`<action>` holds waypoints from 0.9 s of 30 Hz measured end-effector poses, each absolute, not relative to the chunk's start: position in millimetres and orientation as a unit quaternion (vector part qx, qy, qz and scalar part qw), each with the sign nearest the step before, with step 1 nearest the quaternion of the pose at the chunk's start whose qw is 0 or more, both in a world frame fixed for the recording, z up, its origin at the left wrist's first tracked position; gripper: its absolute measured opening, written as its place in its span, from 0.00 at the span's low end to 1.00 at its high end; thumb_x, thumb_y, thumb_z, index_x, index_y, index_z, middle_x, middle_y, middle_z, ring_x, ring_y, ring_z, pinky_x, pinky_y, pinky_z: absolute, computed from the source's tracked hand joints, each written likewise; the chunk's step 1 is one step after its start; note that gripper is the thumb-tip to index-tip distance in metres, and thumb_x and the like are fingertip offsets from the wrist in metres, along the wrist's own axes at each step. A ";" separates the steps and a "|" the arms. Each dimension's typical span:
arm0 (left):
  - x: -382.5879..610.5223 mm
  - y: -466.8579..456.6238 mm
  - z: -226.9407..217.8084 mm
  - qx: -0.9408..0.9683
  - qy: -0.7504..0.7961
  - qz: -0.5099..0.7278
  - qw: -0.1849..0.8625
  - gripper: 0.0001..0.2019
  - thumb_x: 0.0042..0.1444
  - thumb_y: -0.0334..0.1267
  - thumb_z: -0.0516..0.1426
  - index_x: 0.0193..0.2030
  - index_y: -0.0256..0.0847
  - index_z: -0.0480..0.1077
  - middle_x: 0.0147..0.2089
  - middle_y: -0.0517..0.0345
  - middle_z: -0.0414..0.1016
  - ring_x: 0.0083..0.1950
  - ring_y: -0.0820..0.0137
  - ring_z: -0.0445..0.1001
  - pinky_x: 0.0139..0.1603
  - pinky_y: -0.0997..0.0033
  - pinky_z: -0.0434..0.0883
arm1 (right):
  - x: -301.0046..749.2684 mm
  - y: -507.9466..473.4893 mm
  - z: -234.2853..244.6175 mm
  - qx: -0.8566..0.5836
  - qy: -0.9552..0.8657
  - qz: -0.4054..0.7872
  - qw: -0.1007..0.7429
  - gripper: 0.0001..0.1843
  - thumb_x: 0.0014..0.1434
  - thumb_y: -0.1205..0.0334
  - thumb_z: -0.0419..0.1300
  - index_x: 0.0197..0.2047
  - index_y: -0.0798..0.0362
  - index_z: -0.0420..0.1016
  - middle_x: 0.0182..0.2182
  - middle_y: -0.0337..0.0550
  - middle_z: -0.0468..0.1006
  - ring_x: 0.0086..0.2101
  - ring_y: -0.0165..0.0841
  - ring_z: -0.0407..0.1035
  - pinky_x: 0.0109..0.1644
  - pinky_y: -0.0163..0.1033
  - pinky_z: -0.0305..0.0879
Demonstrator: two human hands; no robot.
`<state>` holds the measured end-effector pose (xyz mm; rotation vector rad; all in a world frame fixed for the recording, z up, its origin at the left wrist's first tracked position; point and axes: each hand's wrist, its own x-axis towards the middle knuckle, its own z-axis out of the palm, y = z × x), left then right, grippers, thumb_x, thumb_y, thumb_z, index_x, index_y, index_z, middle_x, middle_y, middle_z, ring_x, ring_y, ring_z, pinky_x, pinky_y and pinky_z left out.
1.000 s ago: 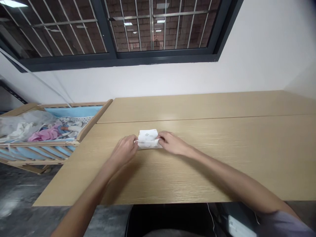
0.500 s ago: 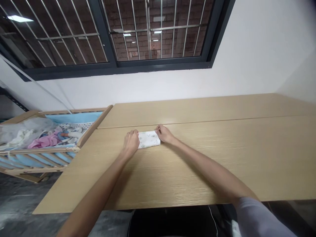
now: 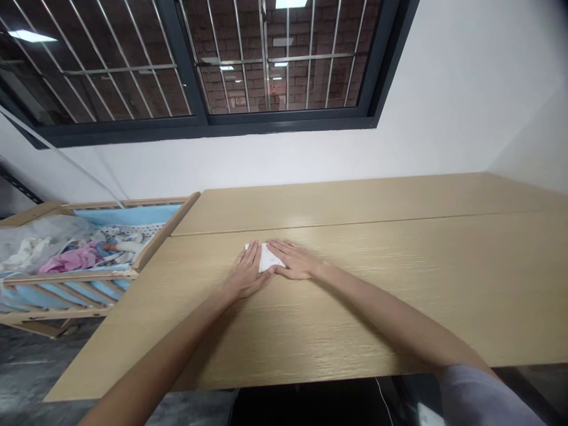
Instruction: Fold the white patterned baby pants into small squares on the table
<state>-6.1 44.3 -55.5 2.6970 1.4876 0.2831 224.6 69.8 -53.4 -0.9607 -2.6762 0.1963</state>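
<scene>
Two flattened hands, white cloth beneath, wood-grained tabletop

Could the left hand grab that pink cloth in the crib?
Probably not: the left hand rests on the white cloth, and the crib's end rail stands between it and the pink cloth.

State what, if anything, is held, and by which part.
Nothing is gripped: the left hand and right hand lie flat over the white cloth, on its left and right sides.
</scene>
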 end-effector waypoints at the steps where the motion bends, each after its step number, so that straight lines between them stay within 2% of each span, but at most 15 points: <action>1: -11.0 43.9 -54.6 0.873 0.480 0.087 0.024 0.44 0.67 0.62 0.40 0.75 0.23 0.41 0.77 0.29 0.42 0.79 0.51 0.39 0.75 0.47 0.48 | 228.8 69.2 -54.0 -0.335 -0.928 0.074 0.147 0.43 0.70 0.39 0.43 0.76 0.62 0.45 0.73 0.61 0.48 0.72 0.47 0.42 0.75 0.55 0.40; 8: -35.3 28.5 -41.2 0.868 0.488 0.088 0.002 0.44 0.65 0.63 0.45 0.75 0.27 0.45 0.77 0.30 0.44 0.78 0.48 0.43 0.73 0.44 0.51 | 249.8 56.8 -48.1 -0.365 -0.910 0.127 0.150 0.46 0.69 0.36 0.45 0.77 0.59 0.38 0.74 0.59 0.41 0.72 0.48 0.39 0.75 0.56 0.41; 11: -35.5 25.4 -31.7 0.883 0.454 0.115 -0.020 0.38 0.64 0.60 0.50 0.72 0.35 0.54 0.75 0.35 0.54 0.74 0.49 0.54 0.69 0.45 0.55 | 250.2 53.4 -40.6 -0.346 -0.917 0.107 0.168 0.51 0.65 0.34 0.51 0.77 0.57 0.39 0.75 0.60 0.41 0.72 0.50 0.39 0.74 0.58 0.41; 13: -33.2 27.7 -27.8 0.887 0.447 0.119 -0.002 0.35 0.62 0.59 0.54 0.68 0.37 0.61 0.71 0.37 0.62 0.70 0.49 0.61 0.68 0.45 0.57 | 248.2 54.2 -39.7 -0.335 -0.921 0.109 0.165 0.51 0.63 0.34 0.55 0.77 0.57 0.43 0.74 0.60 0.46 0.72 0.51 0.42 0.73 0.59 0.42; 16: -28.5 36.4 -26.4 0.879 0.460 0.125 0.027 0.35 0.58 0.57 0.59 0.65 0.35 0.64 0.66 0.37 0.69 0.67 0.47 0.64 0.67 0.45 0.58 | 242.8 60.1 -47.1 -0.345 -0.914 0.139 0.163 0.49 0.61 0.38 0.59 0.75 0.56 0.47 0.72 0.60 0.52 0.70 0.52 0.48 0.71 0.61 0.45; 18: -25.2 43.0 -26.3 0.870 0.473 0.139 0.031 0.29 0.58 0.49 0.59 0.63 0.37 0.67 0.64 0.40 0.71 0.67 0.49 0.66 0.66 0.47 0.59 | 237.6 66.0 -54.3 -0.363 -0.899 0.154 0.189 0.46 0.61 0.45 0.61 0.74 0.55 0.50 0.71 0.60 0.56 0.68 0.52 0.52 0.69 0.60 0.48; 20: -21.6 47.7 -24.3 0.854 0.493 0.161 0.033 0.22 0.58 0.38 0.56 0.59 0.39 0.70 0.61 0.44 0.75 0.64 0.53 0.69 0.66 0.50 0.60 | 231.6 72.5 -58.5 -0.384 -0.880 0.155 0.230 0.39 0.61 0.55 0.60 0.71 0.54 0.56 0.67 0.59 0.63 0.65 0.50 0.58 0.67 0.59 0.51; 22: -17.9 48.6 -18.4 0.832 0.520 0.189 0.031 0.19 0.57 0.32 0.53 0.54 0.40 0.73 0.59 0.44 0.76 0.62 0.54 0.70 0.66 0.49 0.60 | 226.0 78.6 -56.1 -0.410 -0.857 0.155 0.271 0.32 0.59 0.63 0.59 0.67 0.54 0.62 0.62 0.56 0.71 0.62 0.48 0.63 0.66 0.58 0.53; 25: -13.9 41.1 -1.9 0.794 0.558 0.235 0.044 0.15 0.59 0.35 0.52 0.49 0.40 0.75 0.54 0.44 0.78 0.59 0.52 0.72 0.62 0.47 0.64 | 222.7 85.2 -37.3 -0.431 -0.803 0.227 0.343 0.26 0.58 0.63 0.59 0.61 0.53 0.65 0.52 0.51 0.78 0.52 0.44 0.71 0.59 0.54 0.62; 27: -12.4 31.0 10.2 0.777 0.570 0.257 0.070 0.14 0.61 0.41 0.52 0.48 0.40 0.74 0.50 0.47 0.79 0.53 0.56 0.76 0.56 0.54 0.71 | 224.8 87.2 -17.4 -0.413 -0.754 0.319 0.399 0.26 0.59 0.59 0.59 0.60 0.53 0.63 0.45 0.48 0.79 0.44 0.40 0.74 0.50 0.47 0.68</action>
